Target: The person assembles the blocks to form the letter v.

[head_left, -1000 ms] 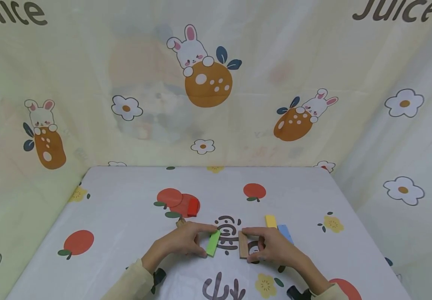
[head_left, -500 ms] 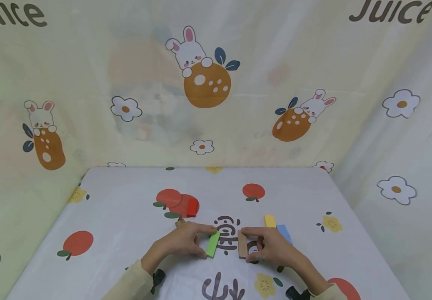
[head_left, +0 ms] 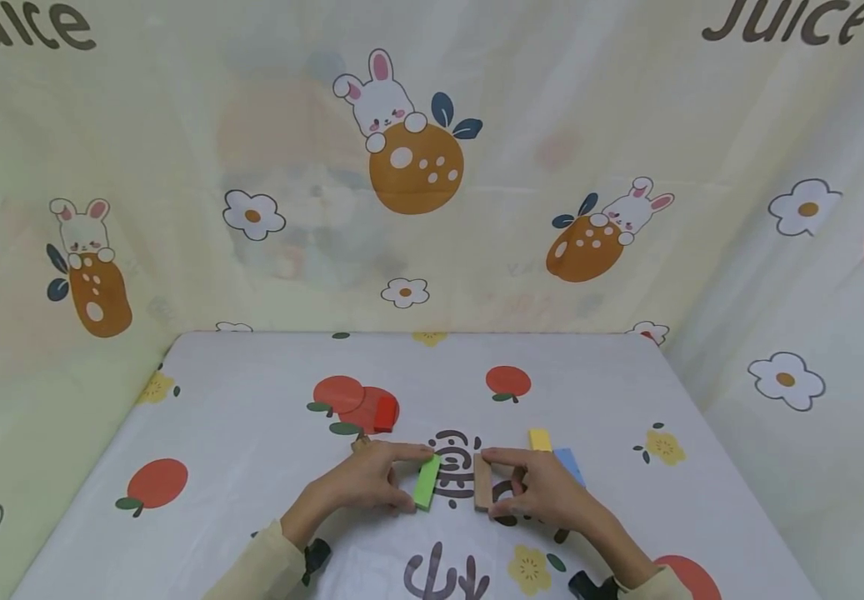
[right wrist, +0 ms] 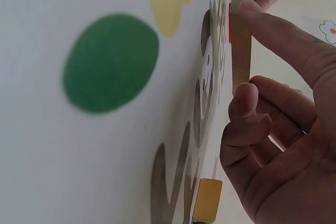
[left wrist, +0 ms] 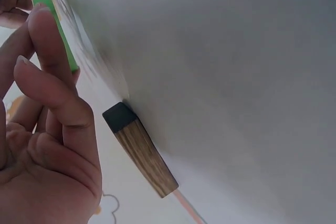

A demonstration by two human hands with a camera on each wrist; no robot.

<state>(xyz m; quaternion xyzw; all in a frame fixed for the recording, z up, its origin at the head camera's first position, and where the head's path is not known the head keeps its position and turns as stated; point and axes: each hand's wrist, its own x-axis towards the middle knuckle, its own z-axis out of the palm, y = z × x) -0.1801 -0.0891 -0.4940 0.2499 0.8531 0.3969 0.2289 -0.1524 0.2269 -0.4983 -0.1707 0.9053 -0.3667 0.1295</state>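
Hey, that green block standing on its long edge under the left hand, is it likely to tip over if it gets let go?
Probably tippy: the green block stands on a narrow edge, steadied by the left hand. It looks rigid and likely light. Flat faces mean it shouldn't roll.

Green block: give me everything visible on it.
The green block is a flat, plain bright-green bar, looks like painted wood, standing on its long edge on the table, running near to far. The left hand pinches it, forefinger at the far end, thumb at the near end. It stands apart from the tan block in the right hand.
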